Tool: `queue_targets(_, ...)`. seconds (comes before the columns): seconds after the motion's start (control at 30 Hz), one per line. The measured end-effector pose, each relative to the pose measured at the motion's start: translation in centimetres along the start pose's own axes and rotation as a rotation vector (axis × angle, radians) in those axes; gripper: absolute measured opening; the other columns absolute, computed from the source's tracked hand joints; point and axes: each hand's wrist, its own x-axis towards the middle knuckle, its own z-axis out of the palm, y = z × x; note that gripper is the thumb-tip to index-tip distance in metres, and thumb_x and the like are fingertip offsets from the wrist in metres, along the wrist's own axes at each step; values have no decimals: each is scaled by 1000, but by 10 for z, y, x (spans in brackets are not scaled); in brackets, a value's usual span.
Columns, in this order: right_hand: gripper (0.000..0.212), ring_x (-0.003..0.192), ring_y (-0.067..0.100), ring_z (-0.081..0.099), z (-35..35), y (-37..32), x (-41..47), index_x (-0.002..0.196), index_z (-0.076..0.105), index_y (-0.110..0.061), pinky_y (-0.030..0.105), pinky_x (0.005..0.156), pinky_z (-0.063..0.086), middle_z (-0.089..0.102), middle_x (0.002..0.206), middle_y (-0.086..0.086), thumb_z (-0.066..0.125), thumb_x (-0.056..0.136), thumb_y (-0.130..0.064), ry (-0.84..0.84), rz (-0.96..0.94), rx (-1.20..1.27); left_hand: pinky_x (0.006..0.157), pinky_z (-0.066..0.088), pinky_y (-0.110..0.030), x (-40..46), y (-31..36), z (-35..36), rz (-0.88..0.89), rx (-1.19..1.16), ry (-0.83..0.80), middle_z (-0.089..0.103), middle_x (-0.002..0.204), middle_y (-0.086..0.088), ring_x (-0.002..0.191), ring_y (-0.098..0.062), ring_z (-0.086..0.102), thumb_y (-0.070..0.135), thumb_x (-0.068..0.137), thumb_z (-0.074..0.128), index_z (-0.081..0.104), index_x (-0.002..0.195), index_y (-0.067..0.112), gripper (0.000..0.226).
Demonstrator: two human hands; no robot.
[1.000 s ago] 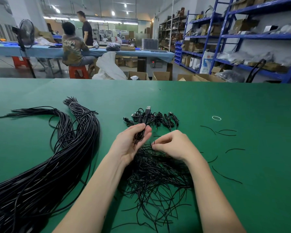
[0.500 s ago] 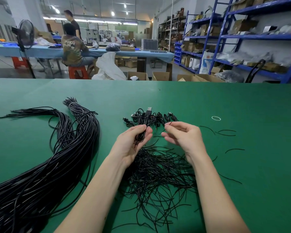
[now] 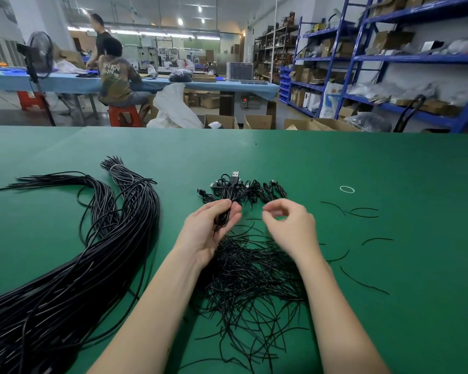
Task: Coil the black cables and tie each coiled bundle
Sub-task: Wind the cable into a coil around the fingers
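Note:
My left hand grips a small coiled black cable between thumb and fingers, just above the green table. My right hand hovers beside it, with thumb and forefinger pinched together on what looks like a thin black tie wire, barely visible. Under both hands lies a loose pile of black tie wires. Behind the hands sits a row of coiled USB cables. A thick sheaf of long straight black cables sweeps along the left.
A white rubber band and a few stray tie wires lie to the right. Beyond the table's far edge are cardboard boxes, blue shelving at right, and two people at a blue table.
My right hand has lifted out of the tie pile and risen beside the left hand, fingertips now pinched. The left hand kept its hold on the coil.

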Motion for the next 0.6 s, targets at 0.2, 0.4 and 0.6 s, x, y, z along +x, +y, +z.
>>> queue_targets(0.2, 17, 106, 11, 65, 5, 8, -11, 106, 76, -39, 28, 81, 51, 71, 113, -17, 73, 90, -42, -201, 41, -396, 62, 59, -24, 0, -3, 0, -9, 9, 0, 75, 85, -18, 76, -20, 76, -3, 88, 67, 66, 96, -5, 8)
queue_targets(0.4, 12, 90, 13, 68, 8, 4, -10, 93, 75, -34, 28, 77, 52, 72, 94, -15, 64, 95, -30, -221, 21, -466, 62, 60, -25, -1, -1, 0, -21, -18, 16, 75, 85, -18, 76, -21, 76, -3, 87, 68, 67, 94, -4, 7)
queue_targets(0.6, 10, 85, 10, 67, 3, 7, -1, 97, 67, -31, 30, 78, 54, 73, 87, -14, 57, 99, -30, -197, 37, -252, 61, 60, -26, -5, 1, 3, -50, -66, 23, 75, 84, -19, 76, -21, 76, -3, 88, 68, 66, 95, -6, 9)
